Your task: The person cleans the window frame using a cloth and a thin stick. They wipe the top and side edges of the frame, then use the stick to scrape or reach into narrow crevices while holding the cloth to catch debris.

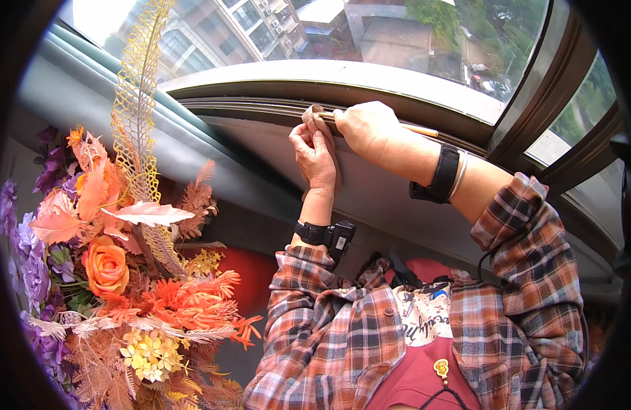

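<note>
My left hand (314, 156) pinches a brownish cloth (313, 117) at the inner edge of the window track (250, 108). Part of that cloth hangs down behind the fingers against the wall. Just right of it, my right hand (370, 128) is closed around a thin stick (421, 130) with a light brown end, which sticks out past the wrist along the track. The stick's other end points toward the cloth, and whether it presses into the cloth or the groove is hard to make out.
A large arrangement of artificial flowers (107, 266) fills the left side, its tall yellow mesh strip (134, 102) rising near the grey-blue curtain (76, 89). Dark window frame bars (534, 89) stand at the right. Behind the flowers is a red rounded thing (250, 273).
</note>
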Demonstrator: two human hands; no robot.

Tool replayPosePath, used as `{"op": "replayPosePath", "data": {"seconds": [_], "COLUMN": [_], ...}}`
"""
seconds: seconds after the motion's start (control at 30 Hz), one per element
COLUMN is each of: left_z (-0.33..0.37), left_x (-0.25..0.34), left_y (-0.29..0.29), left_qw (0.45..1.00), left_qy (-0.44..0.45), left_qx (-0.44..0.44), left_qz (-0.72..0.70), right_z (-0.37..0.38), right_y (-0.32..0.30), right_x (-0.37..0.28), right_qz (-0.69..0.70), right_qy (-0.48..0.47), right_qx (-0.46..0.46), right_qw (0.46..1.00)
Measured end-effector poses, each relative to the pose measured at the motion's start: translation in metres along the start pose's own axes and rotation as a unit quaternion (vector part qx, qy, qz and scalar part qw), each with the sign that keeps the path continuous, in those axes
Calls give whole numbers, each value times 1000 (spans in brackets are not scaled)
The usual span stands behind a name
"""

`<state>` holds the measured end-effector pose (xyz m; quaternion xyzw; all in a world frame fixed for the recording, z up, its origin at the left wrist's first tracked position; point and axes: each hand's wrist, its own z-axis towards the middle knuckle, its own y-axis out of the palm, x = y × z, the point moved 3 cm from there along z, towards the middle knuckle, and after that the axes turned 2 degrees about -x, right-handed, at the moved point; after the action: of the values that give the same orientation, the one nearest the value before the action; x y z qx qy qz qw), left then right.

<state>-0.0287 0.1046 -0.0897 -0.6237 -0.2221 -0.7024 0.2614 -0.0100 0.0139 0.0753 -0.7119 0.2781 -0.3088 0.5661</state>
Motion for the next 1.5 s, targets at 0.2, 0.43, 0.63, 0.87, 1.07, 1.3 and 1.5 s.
{"op": "replayPosePath", "data": {"seconds": [0.2, 0.43, 0.63, 0.87, 1.07, 1.3, 1.5], "left_z": [0, -33, -69, -100, -128, -159, -164], "left_x": [2, 21, 46, 71, 99, 112, 117], "left_y": [12, 22, 34, 51, 63, 99, 107], "left_qw": [993, 993, 984, 953, 923, 878, 865], "left_qy": [100, 112, 126, 202, 254, 281, 312], "left_qx": [56, -40, -123, -222, -280, -367, -362], "left_qz": [23, -16, -17, 50, 68, 126, 155], "right_z": [-5, -46, -104, -161, -216, -267, -272], "right_y": [1, 2, -1, 9, 15, 32, 39], "right_x": [0, 10, 29, 48, 64, 83, 84], "right_qz": [-10, -7, -16, -44, -43, -34, -37], "right_qy": [18, 51, 105, 136, 162, 209, 230], "right_qx": [-13, 10, 17, 65, 82, 79, 127], "right_qw": [1000, 999, 994, 988, 982, 974, 964]}}
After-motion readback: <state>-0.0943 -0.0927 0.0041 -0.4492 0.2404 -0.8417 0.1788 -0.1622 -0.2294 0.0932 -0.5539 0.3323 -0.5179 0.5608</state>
